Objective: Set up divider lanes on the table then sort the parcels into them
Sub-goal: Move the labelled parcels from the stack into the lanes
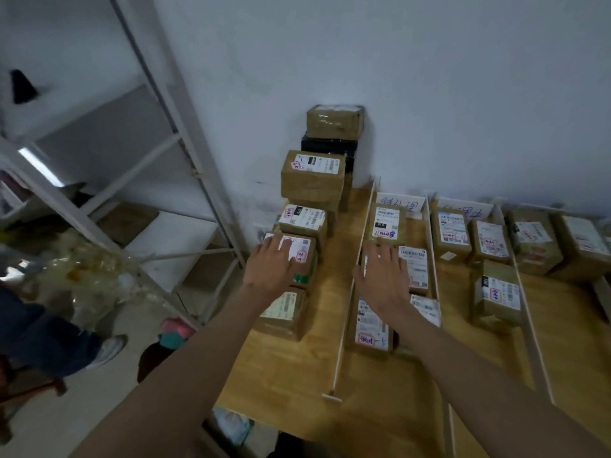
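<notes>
My left hand (276,262) lay flat, fingers straight, on the unsorted parcel (297,251) left of the white divider (352,282); that parcel's long axis ran across toward the divider. My right hand (383,279) hovered open just right of the divider over the first lane's parcels (385,224); so the left was nearer.

A plain pale wall (429,77) is seen behind a wooden table (297,375). At the left a white metal shelving rack (185,133) is stood on a light floor (82,408) (dimly lit), where crumpled clear plastic (92,269) is piled.
</notes>
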Tool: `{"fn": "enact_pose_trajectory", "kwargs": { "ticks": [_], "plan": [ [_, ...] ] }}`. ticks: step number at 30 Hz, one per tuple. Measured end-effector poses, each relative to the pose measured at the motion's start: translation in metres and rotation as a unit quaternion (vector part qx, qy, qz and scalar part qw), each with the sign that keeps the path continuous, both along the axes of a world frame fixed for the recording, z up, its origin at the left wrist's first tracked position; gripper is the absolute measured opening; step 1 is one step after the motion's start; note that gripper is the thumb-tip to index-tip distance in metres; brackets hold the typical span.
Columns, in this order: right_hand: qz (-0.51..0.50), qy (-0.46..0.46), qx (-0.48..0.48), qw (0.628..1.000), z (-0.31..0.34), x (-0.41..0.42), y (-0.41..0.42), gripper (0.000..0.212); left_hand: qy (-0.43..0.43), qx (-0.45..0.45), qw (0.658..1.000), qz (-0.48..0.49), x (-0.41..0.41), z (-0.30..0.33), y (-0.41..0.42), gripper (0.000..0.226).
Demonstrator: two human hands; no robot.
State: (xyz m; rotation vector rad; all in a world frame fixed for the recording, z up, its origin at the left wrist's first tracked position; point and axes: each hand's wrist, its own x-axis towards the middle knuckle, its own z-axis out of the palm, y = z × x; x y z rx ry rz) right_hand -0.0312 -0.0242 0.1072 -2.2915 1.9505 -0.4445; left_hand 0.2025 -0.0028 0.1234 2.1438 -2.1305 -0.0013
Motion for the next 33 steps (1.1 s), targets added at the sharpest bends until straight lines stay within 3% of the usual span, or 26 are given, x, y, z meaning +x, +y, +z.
{"fn": "enact_pose_trajectory", "kwargs": {
  "ticks": [11,18,24,28,33],
  "plan": [
    [0.01,-0.026,0.042,0.999,-0.007,0.088,-0.017,0.037,-0.008,0.019,1.0,0.019,0.077,-0.021,-0.026,0.04],
    [-0.01,-0.056,0.145,0.988,-0.035,0.132,-0.04,0.04,0.03,0.089,0.996,0.01,0.119,-0.046,-0.061,0.039],
    [-0.041,-0.149,0.233,0.96,-0.051,0.151,-0.051,0.032,0.147,0.154,0.976,0.038,0.118,-0.072,-0.075,0.047],
    [-0.098,-0.247,0.213,0.94,-0.051,0.156,-0.052,0.019,0.262,0.134,0.953,0.077,0.11,-0.075,-0.074,0.04],
    [-0.166,-0.382,0.241,0.876,-0.034,0.158,-0.053,0.028,0.404,0.067,0.908,0.089,0.117,-0.062,-0.081,0.039]
  ]
}}
